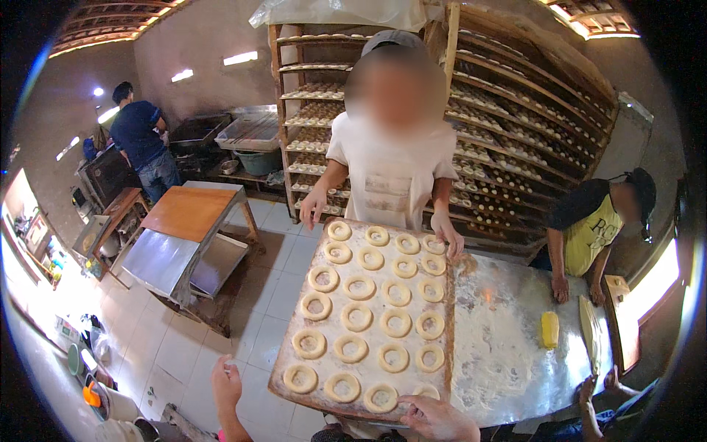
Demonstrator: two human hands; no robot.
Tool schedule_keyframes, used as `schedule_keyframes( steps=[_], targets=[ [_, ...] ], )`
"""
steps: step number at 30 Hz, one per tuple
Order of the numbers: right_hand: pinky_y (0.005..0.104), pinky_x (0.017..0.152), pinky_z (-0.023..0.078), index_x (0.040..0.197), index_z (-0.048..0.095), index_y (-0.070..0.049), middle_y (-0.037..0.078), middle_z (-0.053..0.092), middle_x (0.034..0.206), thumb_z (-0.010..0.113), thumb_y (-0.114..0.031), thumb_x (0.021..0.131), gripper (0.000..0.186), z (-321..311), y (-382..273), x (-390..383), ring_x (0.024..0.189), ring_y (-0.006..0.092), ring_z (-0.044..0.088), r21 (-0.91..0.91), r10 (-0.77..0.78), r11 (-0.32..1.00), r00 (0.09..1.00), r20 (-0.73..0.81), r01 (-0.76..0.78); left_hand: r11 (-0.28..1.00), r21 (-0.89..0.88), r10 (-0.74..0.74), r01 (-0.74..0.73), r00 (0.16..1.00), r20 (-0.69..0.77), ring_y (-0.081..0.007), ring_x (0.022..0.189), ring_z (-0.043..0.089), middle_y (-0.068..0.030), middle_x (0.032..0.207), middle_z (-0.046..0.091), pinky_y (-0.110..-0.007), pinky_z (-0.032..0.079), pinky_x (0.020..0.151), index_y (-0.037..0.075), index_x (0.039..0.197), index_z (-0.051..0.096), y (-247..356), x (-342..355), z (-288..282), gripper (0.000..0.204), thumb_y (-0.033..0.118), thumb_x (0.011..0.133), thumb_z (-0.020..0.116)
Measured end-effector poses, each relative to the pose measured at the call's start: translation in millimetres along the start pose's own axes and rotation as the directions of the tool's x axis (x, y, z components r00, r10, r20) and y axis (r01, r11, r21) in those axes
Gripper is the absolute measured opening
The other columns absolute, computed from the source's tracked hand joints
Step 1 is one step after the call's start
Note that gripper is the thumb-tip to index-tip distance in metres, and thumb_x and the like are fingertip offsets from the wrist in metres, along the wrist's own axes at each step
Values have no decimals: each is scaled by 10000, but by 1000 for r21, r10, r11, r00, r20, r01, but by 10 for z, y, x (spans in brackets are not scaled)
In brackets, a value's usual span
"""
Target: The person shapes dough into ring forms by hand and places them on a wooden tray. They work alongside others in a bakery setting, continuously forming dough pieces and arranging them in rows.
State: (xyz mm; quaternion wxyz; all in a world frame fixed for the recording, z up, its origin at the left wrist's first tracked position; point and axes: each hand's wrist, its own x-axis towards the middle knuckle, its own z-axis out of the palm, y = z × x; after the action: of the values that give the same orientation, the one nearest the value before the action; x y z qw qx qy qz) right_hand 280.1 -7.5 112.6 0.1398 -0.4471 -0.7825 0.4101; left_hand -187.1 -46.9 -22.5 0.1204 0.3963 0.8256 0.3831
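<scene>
A floured wooden board [377,298] carries rows of pale dough rings [356,317], with its right side against the metal table. At its near right corner, my right hand [438,418] has its fingers closed over the near part of a dough ring [426,390], covering some of it. Left of the board, above the tiled floor, my left hand [227,381] is raised with its fingers loosely apart and nothing in it. Across the board stands a person in a light shirt [394,173], one hand at the far right corner, the other by the far left corner.
Flour covers part of the metal table [508,324], where a yellow dough block [549,330] lies. Another person [604,228] leans over its far right end; more hands show below. Racks [317,110] of dough rings stand behind. A low table [184,214] stands left, a person [143,144] beyond.
</scene>
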Motion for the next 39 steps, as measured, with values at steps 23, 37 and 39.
schedule_keyframes(
  steps=[23, 37, 39],
  targets=[
    [438, 837, 524, 1368, 511, -88, 170, 698, 943, 612, -390, 959, 518, -78, 1445, -2152, 943, 346, 673, -1, 227, 973, 960, 166, -230, 963, 216, -30, -159, 735, 677, -378, 1040, 660, -222, 1081, 686, -455, 522, 879, 66, 1118, 659, -442, -2848, 1424, 289, 294, 960, 575],
    [460, 791, 550, 1321, 535, -61, 210, 668, 1070, 628, -293, 947, 450, 497, 1579, -1028, 913, 417, 673, 56, 121, 992, 971, -204, -112, 857, 132, 492, -499, 867, 79, -388, 1087, 565, -207, 1218, 578, -475, 470, 903, 49, 1303, 546, 1463, -2528, 1545, 401, 189, 931, 601],
    [479, 835, 533, 1312, 541, -60, 206, 645, 1136, 639, -315, 941, 461, 583, 1519, -756, 987, 421, 655, -49, 140, 984, 911, -389, -173, 810, 266, 515, -523, 851, 103, -401, 1157, 522, -221, 1296, 532, -508, 424, 956, 34, 1335, 525, 1625, -2454, 1662, 457, 220, 926, 609]
  ],
)
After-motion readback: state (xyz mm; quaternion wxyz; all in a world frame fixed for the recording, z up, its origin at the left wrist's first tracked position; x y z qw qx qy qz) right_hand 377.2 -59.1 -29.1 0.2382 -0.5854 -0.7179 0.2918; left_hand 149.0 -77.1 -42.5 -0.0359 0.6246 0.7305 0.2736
